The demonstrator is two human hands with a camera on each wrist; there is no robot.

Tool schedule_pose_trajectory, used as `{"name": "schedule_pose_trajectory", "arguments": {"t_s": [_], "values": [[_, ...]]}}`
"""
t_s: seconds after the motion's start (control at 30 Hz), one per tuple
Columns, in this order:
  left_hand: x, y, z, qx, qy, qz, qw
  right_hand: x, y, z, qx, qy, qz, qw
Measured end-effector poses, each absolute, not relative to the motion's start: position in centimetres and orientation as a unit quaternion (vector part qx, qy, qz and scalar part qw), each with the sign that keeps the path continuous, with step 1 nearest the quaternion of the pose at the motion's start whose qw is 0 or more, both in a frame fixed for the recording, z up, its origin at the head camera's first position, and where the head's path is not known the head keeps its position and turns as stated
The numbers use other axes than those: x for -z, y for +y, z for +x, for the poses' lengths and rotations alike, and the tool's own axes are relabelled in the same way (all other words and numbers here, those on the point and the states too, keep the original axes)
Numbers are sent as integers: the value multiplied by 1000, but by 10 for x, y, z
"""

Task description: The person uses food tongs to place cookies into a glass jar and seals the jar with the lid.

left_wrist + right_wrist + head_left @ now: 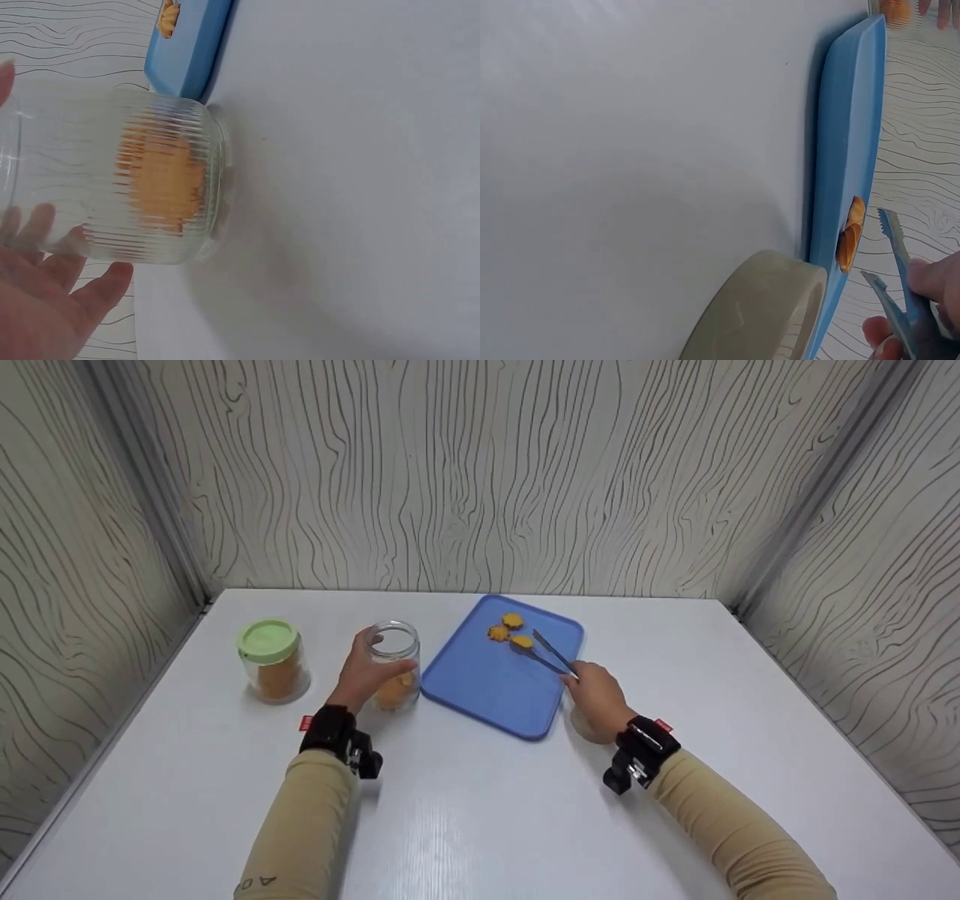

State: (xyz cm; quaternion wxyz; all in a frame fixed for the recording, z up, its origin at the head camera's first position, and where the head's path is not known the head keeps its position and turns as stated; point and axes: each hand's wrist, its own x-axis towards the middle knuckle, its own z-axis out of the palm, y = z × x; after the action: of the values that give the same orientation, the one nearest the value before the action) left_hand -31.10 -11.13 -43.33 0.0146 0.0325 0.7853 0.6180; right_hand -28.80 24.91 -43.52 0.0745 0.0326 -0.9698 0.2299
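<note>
My left hand [365,671] holds a clear glass jar [67,172], thumb on one side and fingers on the other. The jar has no lid on and contains some orange-yellow cookies [165,180]. My right hand [598,699] grips metal tongs [551,651] over a blue tray [487,690]. The tongs' arms stand apart, and in the right wrist view nothing is between their toothed tips. Several scalloped cookies [512,620] lie on the tray's far part, one of them close to a tong tip.
A second jar [279,679] with a green lid [268,641] and orange contents stands at the left. Partly hidden under my right hand is a beige, hollow, round thing [757,307] beside the tray. A patterned wall [450,472] closes the white table's [450,817] back.
</note>
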Motion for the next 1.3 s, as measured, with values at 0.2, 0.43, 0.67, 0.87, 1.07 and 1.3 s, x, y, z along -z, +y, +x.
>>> {"name": "schedule_pose_trajectory", "arguments": {"t_s": [0.2, 0.43, 0.67, 0.87, 1.07, 1.3], "values": [[433, -110, -311, -626, 779, 32, 14, 436, 247, -290, -215, -975, 23, 58], [435, -110, -314, -622, 782, 27, 13, 436, 245, -292, -208, -976, 23, 59], [433, -109, -312, -619, 785, 23, 14, 437, 244, -294, -196, -978, 28, 66], [432, -109, -311, -623, 782, 24, 7, 440, 244, -297, -195, -978, 21, 68], [433, -109, -311, -627, 778, 24, 9, 442, 243, -299, -191, -979, 20, 71], [436, -111, -313, -629, 777, 15, 19, 443, 240, -301, -196, -979, 15, 61]]}}
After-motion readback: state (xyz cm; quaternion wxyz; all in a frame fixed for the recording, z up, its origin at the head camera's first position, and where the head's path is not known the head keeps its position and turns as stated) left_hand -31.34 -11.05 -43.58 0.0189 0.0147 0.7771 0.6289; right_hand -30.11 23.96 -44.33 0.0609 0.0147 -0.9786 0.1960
